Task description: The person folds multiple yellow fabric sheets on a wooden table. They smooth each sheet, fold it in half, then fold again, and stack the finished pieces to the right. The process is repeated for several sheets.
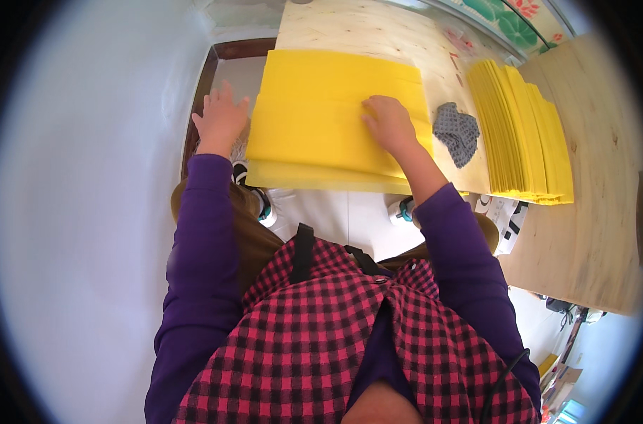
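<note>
Right hand (390, 127), grip loosely parted, rests on flat, rectangular yellow fabric-like sheets (325, 106).
Left hand (221, 121), grip wide, hovers just beside them.

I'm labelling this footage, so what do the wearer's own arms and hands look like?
The left hand and right hand are gloveless. The left sleeve is plain purple, reaching about the wrist; the right sleeve matches but ends partway up the forearm. A thin dark cable runs by the right upper arm.
</note>
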